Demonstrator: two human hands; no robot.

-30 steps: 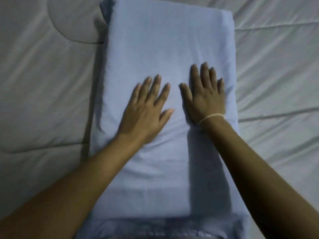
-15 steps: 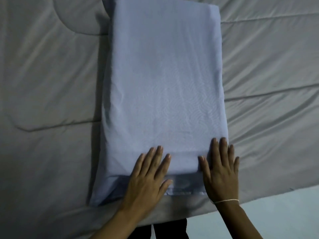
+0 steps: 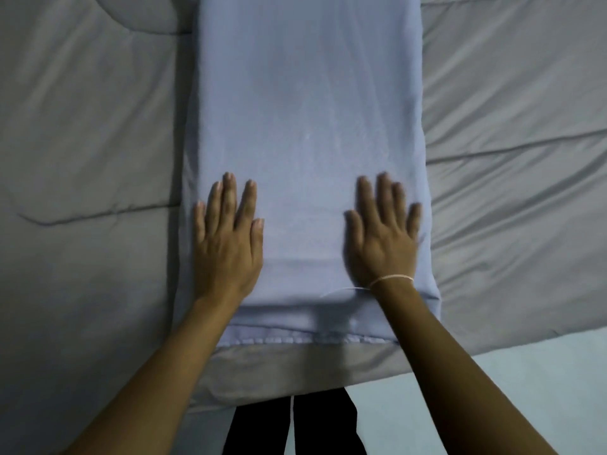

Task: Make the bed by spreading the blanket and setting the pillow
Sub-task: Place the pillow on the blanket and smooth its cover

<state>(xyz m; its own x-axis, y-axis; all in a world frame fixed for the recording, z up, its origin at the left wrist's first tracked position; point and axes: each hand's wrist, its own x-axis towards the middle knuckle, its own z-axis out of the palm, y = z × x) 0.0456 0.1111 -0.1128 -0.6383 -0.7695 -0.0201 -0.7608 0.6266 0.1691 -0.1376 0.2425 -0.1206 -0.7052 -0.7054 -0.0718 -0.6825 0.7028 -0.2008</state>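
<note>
A long pale-blue pillow (image 3: 305, 126) lies lengthwise on the grey quilted blanket (image 3: 92, 133), which is spread flat over the bed. My left hand (image 3: 228, 244) lies flat with straight fingers on the pillow's near left corner. My right hand (image 3: 382, 234), slightly blurred and with a thin white band on the wrist, lies flat on the near right part. The pillow's hemmed near end sits close to the blanket's near edge.
The blanket's near edge (image 3: 295, 369) hangs over the bedside. Light floor (image 3: 512, 389) shows at lower right. My dark trouser legs (image 3: 295, 428) stand against the bed below the pillow.
Both hands have slid from the pillow's middle to its near end, then spread apart toward its left and right sides. The view has pulled back from the bed.
</note>
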